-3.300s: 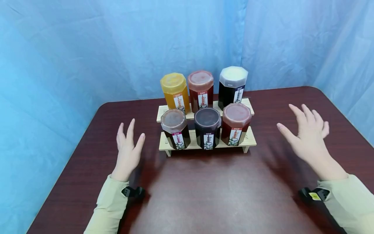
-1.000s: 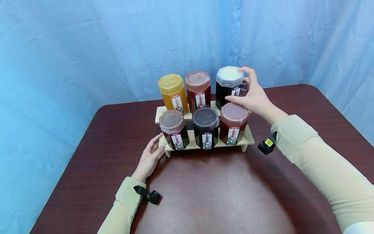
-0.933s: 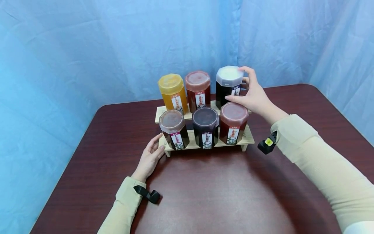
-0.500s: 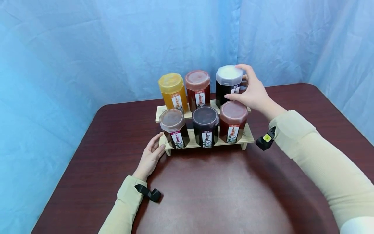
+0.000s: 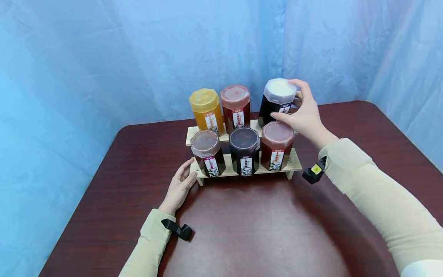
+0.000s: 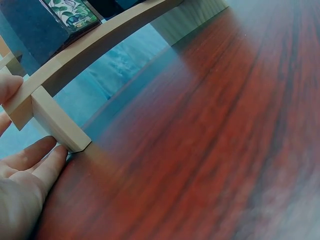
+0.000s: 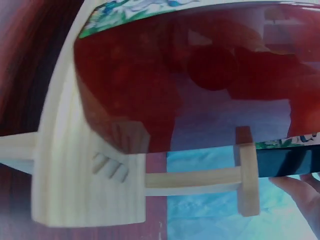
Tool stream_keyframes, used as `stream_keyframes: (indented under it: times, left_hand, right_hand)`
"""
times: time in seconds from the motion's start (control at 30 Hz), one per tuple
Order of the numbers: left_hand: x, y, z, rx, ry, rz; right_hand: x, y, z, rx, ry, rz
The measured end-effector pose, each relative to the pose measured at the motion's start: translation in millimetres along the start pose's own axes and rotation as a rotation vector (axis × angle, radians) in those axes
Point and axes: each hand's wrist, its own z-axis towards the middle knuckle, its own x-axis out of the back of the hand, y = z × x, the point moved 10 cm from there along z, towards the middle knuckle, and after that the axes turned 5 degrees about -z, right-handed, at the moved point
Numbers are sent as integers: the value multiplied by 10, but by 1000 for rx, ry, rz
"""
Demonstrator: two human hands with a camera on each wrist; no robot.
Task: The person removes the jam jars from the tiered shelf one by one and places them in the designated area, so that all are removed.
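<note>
Right hand (image 5: 306, 115), one o'clock: fingers (image 5: 303, 85) curled round white-lidded jar (image 5: 275, 102). Left hand (image 5: 177, 192), eight o'clock, grips wooden rack (image 5: 295, 159) by its end, presumably steadying it.

White-lidded jar (image 5: 271, 105) is near-black; label (image 5: 285, 108) white, navy-topped.
Yellow-lidded jar (image 5: 203, 109) reads amber; front pink-lidded jar (image 5: 278, 144), dark red; rack (image 5: 294, 161), pale wood; table (image 5: 235, 231), reddish brown, dark-streaked; curtain (image 5: 166, 54), light blue.
</note>
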Motion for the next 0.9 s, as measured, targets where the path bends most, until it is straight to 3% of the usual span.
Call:
stream_keyframes:
  times: [0.4, 0.9]
  left_hand:
    - [1, 14, -2, 3, -2, 2]
    - [-2, -3, -6, 11, -5, 11]
  right_hand:
    - [375, 123, -149, 41, 161, -4]
    - [719, 314, -424, 34, 198, -60]
